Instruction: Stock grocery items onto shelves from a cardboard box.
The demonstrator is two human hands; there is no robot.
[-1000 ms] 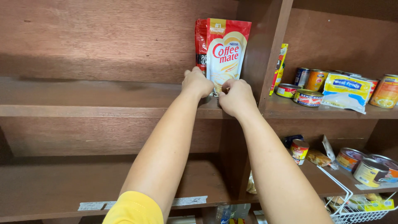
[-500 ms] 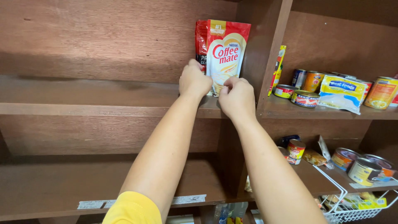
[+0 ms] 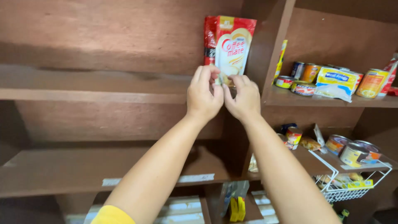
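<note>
**Both hands at the foot of a pouch on a wooden shelf**

The shelf unit (image 3: 103, 97) fills the view, its left bay bare wood. Above the grip stands a red and cream pouch (image 3: 232, 43), upright against the divider post, with a second dark red pouch just behind it. To the right of the grip, across the post, the neighbouring shelf carries tins (image 3: 304, 79) and a yellow packet (image 3: 336, 84); lower right, a white wire basket (image 3: 352, 188) hangs beneath more tins. As far as can be judged, the pouch is already up on the shelf and only its seating remains. Both arms reach up, wrists close together. The left hand (image 3: 204, 94) and right hand (image 3: 244, 96) are each pinched nearly closed on the pouch's bottom edge, thumbs almost touching.
</note>
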